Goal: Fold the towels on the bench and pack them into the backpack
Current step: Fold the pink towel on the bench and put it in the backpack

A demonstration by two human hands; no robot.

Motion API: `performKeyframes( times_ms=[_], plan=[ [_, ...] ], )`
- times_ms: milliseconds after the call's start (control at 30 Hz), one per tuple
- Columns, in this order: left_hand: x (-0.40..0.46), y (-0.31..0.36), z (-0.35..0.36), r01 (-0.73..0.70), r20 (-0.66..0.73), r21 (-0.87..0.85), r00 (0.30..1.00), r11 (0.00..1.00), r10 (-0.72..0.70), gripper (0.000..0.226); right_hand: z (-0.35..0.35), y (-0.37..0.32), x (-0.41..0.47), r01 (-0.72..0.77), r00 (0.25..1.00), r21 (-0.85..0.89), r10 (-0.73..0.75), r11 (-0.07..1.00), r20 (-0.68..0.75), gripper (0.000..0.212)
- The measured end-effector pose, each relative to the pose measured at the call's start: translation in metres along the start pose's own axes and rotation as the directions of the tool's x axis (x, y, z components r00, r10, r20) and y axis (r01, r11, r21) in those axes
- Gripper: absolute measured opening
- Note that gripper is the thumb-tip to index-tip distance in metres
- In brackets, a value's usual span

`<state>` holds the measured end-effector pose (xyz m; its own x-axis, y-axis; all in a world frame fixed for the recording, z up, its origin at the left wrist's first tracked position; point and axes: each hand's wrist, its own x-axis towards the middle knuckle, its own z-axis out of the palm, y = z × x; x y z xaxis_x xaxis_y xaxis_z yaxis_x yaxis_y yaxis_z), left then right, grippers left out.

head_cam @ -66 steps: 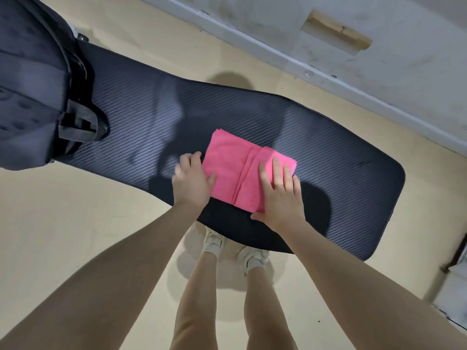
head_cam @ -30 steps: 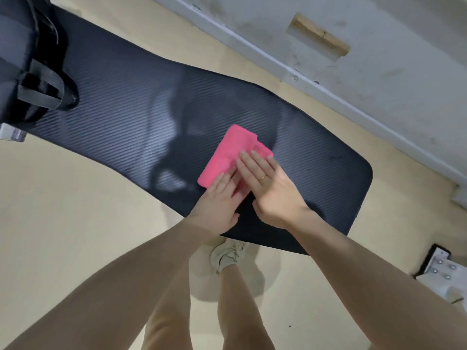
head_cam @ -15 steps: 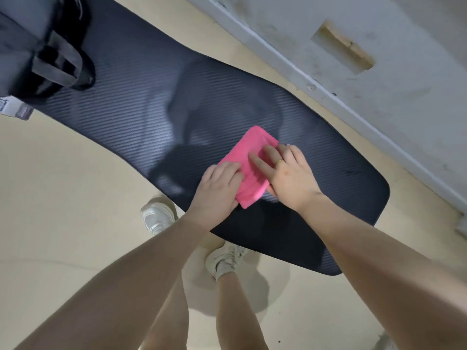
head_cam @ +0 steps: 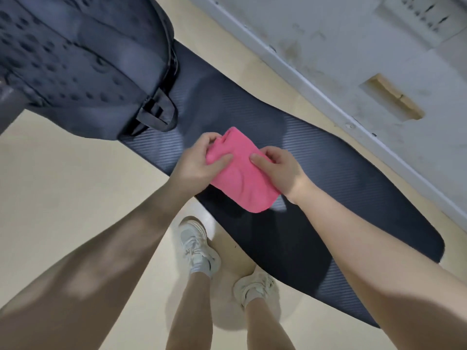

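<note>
A folded pink towel (head_cam: 242, 175) is lifted a little above the black padded bench (head_cam: 341, 178). My left hand (head_cam: 199, 162) grips its left edge, thumb on top and fingers curled over the far corner. My right hand (head_cam: 280, 170) grips the right edge, thumb pressed on top and fingers underneath. A dark grey backpack (head_cam: 83, 61) lies on the bench's left end, its black top handle (head_cam: 156, 114) pointing toward the towel. Whether the backpack is unzipped is hidden.
A pale wall with a baseboard (head_cam: 328, 97) runs behind the bench. The floor (head_cam: 63, 193) is beige. My two feet in light sneakers (head_cam: 197, 248) stand close to the bench's near edge.
Both hands went from pressing the towel flat on the bench to gripping its sides and lifting it. The view swung left, bringing the backpack into full view.
</note>
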<state>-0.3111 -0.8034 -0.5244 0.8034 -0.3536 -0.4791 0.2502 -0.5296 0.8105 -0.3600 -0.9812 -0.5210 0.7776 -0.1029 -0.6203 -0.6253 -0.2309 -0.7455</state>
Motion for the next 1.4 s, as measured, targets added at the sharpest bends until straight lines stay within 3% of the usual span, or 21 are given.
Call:
performKeyframes(
  times_ms=[67,133,233,300,400,500,667,733,800,867,1000,1133,1300,1400],
  plan=[
    [0.02,-0.015,-0.013,0.057,-0.088,0.082,0.995,0.995,-0.049,0.053,0.013,-0.006,0.027,-0.033,0.998,-0.055,0.031,0.998,-0.05,0.024],
    [0.031,-0.026,-0.023,0.071,-0.144,0.203,0.989,0.977,-0.042,0.053,0.023,-0.008,0.049,-0.074,0.986,-0.33,0.02,0.941,-0.164,0.028],
    [0.03,-0.031,-0.038,-0.002,-0.083,0.414,0.996,0.91,0.039,0.05,0.033,-0.028,0.057,-0.113,0.952,-0.572,-0.075,0.812,-0.295,0.028],
    [0.023,-0.026,-0.06,-0.054,-0.125,0.52,0.982,0.852,0.138,0.05,0.043,-0.053,0.057,-0.047,0.957,-0.604,-0.138,0.796,-0.256,0.031],
    [0.013,-0.028,-0.104,-0.127,-0.163,0.76,0.912,0.637,0.377,0.049,0.063,-0.095,0.06,0.096,0.981,-0.592,-0.178,0.8,-0.081,0.03],
    [0.012,-0.038,-0.151,-0.09,-0.147,0.853,0.904,0.514,0.402,0.038,0.09,-0.137,0.072,0.109,0.991,-0.475,-0.136,0.873,-0.021,0.035],
    [0.024,-0.043,-0.189,0.021,-0.12,0.825,0.983,0.564,0.139,0.068,0.13,-0.18,0.107,-0.094,0.981,-0.044,0.085,0.995,-0.174,0.032],
    [0.029,-0.044,-0.191,0.063,-0.155,0.82,0.981,0.568,0.115,0.077,0.142,-0.182,0.12,-0.238,0.945,0.234,0.28,0.943,-0.168,0.022],
    [0.031,-0.042,-0.187,0.086,-0.192,0.831,0.972,0.55,0.138,0.089,0.147,-0.182,0.126,-0.326,0.907,0.353,0.396,0.877,-0.145,0.02],
    [0.031,-0.039,-0.184,0.092,-0.189,0.832,0.974,0.547,0.124,0.099,0.147,-0.184,0.127,-0.323,0.904,0.354,0.397,0.878,-0.16,0.018],
    [0.026,-0.016,-0.188,0.123,-0.196,0.815,0.978,0.566,0.069,0.102,0.136,-0.204,0.116,-0.211,0.956,0.282,0.258,0.936,-0.14,0.016],
    [0.021,0.015,-0.208,0.184,-0.228,0.745,0.974,0.641,-0.015,0.093,0.133,-0.245,0.101,-0.094,0.994,0.232,0.106,0.968,-0.039,0.043],
    [0.018,0.061,-0.269,0.174,-0.256,0.696,0.967,0.697,0.014,0.086,0.131,-0.3,0.104,0.047,0.997,0.038,-0.049,0.998,0.061,0.052],
    [0.03,0.08,-0.32,0.223,-0.338,0.673,0.941,0.705,0.024,0.082,0.136,-0.327,0.119,0.114,0.983,0.055,-0.121,0.992,0.137,0.054]
  ],
)
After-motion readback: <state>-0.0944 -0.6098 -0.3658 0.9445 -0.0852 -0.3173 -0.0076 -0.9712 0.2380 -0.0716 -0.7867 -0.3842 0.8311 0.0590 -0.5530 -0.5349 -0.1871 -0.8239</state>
